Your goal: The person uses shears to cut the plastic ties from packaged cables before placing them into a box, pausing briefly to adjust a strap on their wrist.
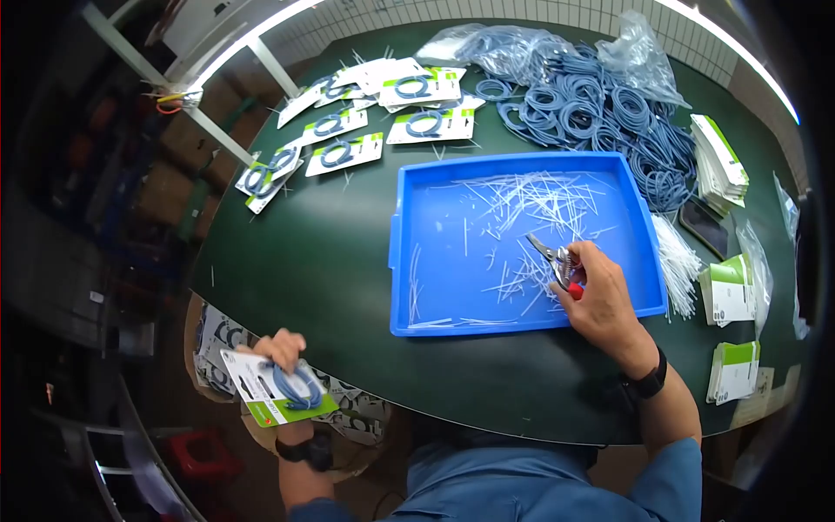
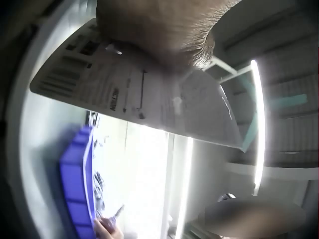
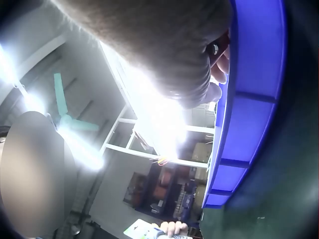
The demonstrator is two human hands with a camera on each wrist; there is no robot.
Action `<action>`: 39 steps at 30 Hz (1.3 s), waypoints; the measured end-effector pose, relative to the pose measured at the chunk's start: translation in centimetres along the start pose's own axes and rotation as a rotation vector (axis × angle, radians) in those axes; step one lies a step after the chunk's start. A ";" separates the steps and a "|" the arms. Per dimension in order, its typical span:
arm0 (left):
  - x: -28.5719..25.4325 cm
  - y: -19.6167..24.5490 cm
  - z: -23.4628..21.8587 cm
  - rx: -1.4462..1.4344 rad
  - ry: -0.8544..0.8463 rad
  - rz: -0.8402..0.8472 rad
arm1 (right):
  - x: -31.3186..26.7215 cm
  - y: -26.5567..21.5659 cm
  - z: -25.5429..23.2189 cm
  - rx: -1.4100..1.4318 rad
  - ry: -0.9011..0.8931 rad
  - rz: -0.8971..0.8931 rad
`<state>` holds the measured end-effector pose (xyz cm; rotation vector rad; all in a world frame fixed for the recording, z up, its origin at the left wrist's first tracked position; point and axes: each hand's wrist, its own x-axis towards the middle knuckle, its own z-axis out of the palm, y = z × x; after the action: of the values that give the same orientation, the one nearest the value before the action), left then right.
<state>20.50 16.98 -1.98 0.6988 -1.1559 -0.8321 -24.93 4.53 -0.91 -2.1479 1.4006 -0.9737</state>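
My left hand (image 1: pixel 280 350) grips the top of a retail card (image 1: pixel 250 381) with a coiled blue-grey cable (image 1: pixel 298 391) on its front. This card is off the table's left front edge, tilted, its green end downward. Its printed back (image 2: pixel 134 97) shows in the left wrist view, under the hand. Over the right part of the blue tray (image 1: pixel 448 278), my right hand (image 1: pixel 602 297) holds red-handled pruning shears (image 1: pixel 550 252), blades pointing up and left. White cut plastic strips (image 1: pixel 544 202) lie scattered in the tray beneath them.
Several carded cables (image 1: pixel 426 126) lie at the back left. Loose cable coils (image 1: pixel 578 104) are piled behind the tray. White cable ties (image 1: pixel 677 261), a phone (image 1: pixel 703 226) and stacks of cards (image 1: pixel 729 291) lie right. Below the left front edge stands a container of carded cables (image 1: pixel 222 335).
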 end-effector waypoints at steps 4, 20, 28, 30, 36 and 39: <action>-6.3 2.0 -9.7 0.486 0.296 0.045 | 0.4 -0.3 -0.1 0.043 -0.006 0.005; 23.7 -14.6 -3.3 1.449 -0.220 0.138 | 0.4 0.1 -0.4 0.263 -0.034 0.058; 30.8 -22.3 -3.1 1.903 -0.423 0.128 | 0.5 0.1 -0.4 0.268 -0.118 0.116; 31.1 -22.5 -3.0 1.961 -0.424 0.140 | 0.6 0.0 -0.5 0.292 -0.121 0.128; 29.1 -18.3 -1.6 1.914 -0.315 0.290 | 0.2 0.8 -0.1 0.383 -0.040 0.118; 27.1 -14.1 0.4 1.704 -0.065 0.389 | 0.1 0.3 -0.7 0.388 -0.085 0.170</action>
<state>22.27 -13.48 -0.14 1.6935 -1.8544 0.7002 -25.64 4.36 -0.63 -1.7377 1.2147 -0.9834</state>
